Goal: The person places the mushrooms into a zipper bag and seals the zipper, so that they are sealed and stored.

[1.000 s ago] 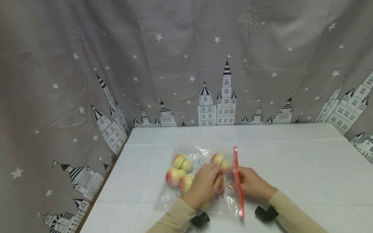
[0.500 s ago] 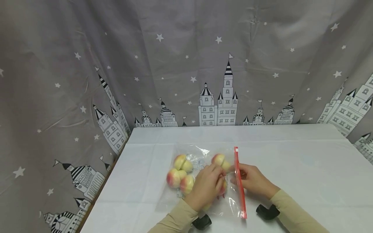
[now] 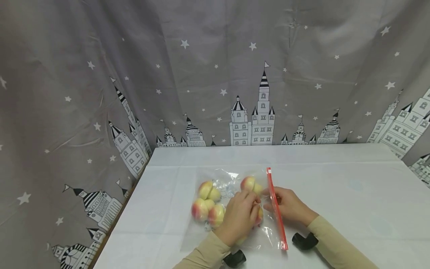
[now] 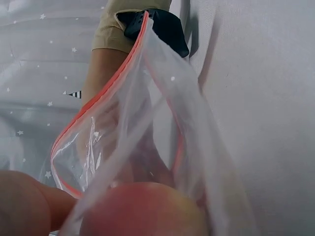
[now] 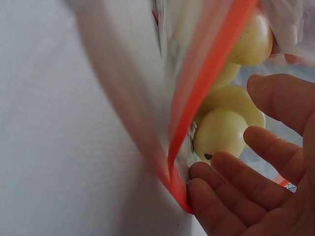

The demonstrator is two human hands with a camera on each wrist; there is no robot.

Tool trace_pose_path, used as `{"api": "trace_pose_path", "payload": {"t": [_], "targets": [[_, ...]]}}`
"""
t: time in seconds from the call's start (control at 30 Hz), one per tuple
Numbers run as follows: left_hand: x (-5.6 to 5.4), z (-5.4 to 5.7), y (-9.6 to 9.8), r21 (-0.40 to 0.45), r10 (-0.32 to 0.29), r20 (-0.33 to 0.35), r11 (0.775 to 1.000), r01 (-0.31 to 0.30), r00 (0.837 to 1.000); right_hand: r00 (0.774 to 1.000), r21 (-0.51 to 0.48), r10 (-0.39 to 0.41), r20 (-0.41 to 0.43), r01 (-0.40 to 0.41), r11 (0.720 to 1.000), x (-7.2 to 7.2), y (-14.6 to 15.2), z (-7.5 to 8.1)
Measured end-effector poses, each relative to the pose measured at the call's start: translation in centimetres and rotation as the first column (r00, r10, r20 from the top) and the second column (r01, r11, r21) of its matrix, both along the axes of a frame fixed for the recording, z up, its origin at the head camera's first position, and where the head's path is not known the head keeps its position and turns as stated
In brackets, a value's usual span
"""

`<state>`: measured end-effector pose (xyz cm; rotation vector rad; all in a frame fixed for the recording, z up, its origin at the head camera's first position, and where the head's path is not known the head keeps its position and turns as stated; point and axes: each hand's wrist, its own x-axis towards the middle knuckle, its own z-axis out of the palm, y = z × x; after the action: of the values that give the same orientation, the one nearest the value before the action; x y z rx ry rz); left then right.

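Note:
A clear zip bag (image 3: 198, 239) with a red closure strip (image 3: 277, 213) lies on the table and holds several round red-and-yellow fruits (image 3: 200, 210), perhaps peaches. My left hand (image 3: 236, 216) is over the bag and pinches its upper film; its fingertips are partly hidden. In the left wrist view, the bag's mouth gapes beside a reddish fruit (image 4: 145, 211). My right hand (image 3: 290, 205) reaches into the mouth past the red strip. In the right wrist view, its fingers (image 5: 251, 189) are spread and loosely bent, holding nothing, close to pale yellow fruits (image 5: 220, 135).
A white cloth (image 3: 352, 194) covers the table. Black wrist mounts (image 3: 305, 241) show below both forearms. Behind the table hangs a grey curtain (image 3: 208, 74) printed with castles and stars.
The red strip's far end has shifted slightly left and its near end slightly right. My right hand has edged left, while my left hand keeps its hold on the film.

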<state>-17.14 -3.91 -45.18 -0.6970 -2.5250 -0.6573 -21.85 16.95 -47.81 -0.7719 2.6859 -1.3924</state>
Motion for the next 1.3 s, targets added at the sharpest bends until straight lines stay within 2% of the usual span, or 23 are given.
{"api": "trace_pose_path", "payload": {"t": [0.2, 0.37, 0.53, 0.67, 0.77, 0.9, 1.03, 1.17, 1.3], "targets": [[-0.4, 0.0, 0.1, 0.003, -0.03, -0.007, 1.0, 0.03, 1.0, 0.999, 0.006, -0.023, 0.022, 0.023, 1.0, 0.0, 0.3, 0.1], [-0.5, 0.7, 0.0, 0.011, -0.08, 0.05, 0.997, 0.08, 0.996, 0.996, 0.003, -0.055, 0.073, 0.055, 0.998, 0.2, 0.8, 0.5], [-0.8, 2.2, -0.4, -0.002, -0.132, 0.073, 0.991, 0.133, 0.989, 0.995, -0.005, -0.072, 0.069, 0.072, 0.997, 0.1, 1.5, 0.8], [-1.5, 4.1, -0.3, -0.052, -0.154, 0.081, 0.986, 0.159, 0.985, 0.996, -0.004, -0.08, 0.025, 0.08, 0.997, -0.1, 2.3, 1.1], [-2.7, 5.8, 0.1, -0.133, -0.132, 0.123, 0.98, 0.148, 0.984, 0.993, 0.016, -0.115, 0.014, 0.115, 0.993, -0.5, 3.1, 1.2], [-5.0, 7.9, 1.2, -0.26, -0.089, 0.176, 0.956, 0.134, 0.98, 0.986, 0.036, -0.165, 0.022, 0.164, 0.986, -1.2, 4.0, 1.1], [-7.4, 9.0, 2.6, -0.345, -0.065, 0.229, 0.928, 0.143, 0.971, 0.98, 0.044, -0.199, 0.02, 0.198, 0.979, -2.2, 4.6, 1.3], [-9.5, 8.6, 3.8, -0.417, -0.03, 0.286, 0.896, 0.152, 0.958, 0.977, 0.042, -0.21, 0.027, 0.209, 0.977, -3.2, 4.5, 1.7], [-11.1, 7.3, 4.7, -0.472, -0.002, 0.322, 0.867, 0.162, 0.947, 0.976, 0.059, -0.215, 0.027, 0.214, 0.975, -4.3, 4.1, 2.2]]}}
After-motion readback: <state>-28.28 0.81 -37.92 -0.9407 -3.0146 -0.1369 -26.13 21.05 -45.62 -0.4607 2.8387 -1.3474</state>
